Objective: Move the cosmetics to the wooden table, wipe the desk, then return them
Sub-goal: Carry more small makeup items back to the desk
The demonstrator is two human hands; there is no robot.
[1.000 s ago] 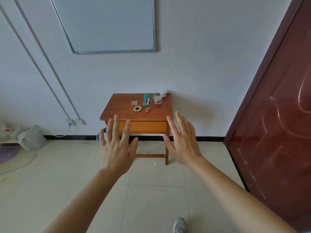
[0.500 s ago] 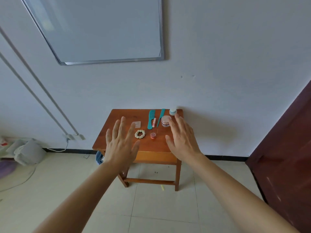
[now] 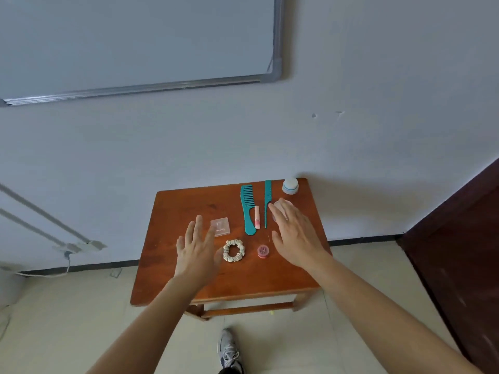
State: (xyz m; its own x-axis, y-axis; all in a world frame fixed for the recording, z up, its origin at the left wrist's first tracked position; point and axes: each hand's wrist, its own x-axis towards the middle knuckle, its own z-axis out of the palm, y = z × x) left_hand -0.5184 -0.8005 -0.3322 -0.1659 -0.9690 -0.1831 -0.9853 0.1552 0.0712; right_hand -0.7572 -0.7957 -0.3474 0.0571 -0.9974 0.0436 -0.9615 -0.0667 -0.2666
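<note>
A small wooden table (image 3: 175, 265) stands against the wall with cosmetics on it. A wide teal comb (image 3: 248, 209), a pink lipstick tube (image 3: 257, 217) and a thin teal tail comb (image 3: 267, 201) lie at the back. A white jar (image 3: 290, 185) stands at the far right corner. A clear square case (image 3: 221, 225), a cream scrunchie (image 3: 233, 250) and a small red pot (image 3: 263, 251) lie nearer. My left hand (image 3: 195, 249) hovers open left of the scrunchie. My right hand (image 3: 295, 234) is open over a pink jar (image 3: 285, 204), mostly hiding it.
A whiteboard (image 3: 135, 44) hangs on the wall above. A dark red door (image 3: 459, 252) is at the right. A wall socket with a cable (image 3: 81, 247) sits low on the left. My shoe (image 3: 228, 352) is on the tiled floor before the table.
I have come closer to the table, so it fills more of the view. Both open hands now reach over the tabletop, the right one above the pink jar.
</note>
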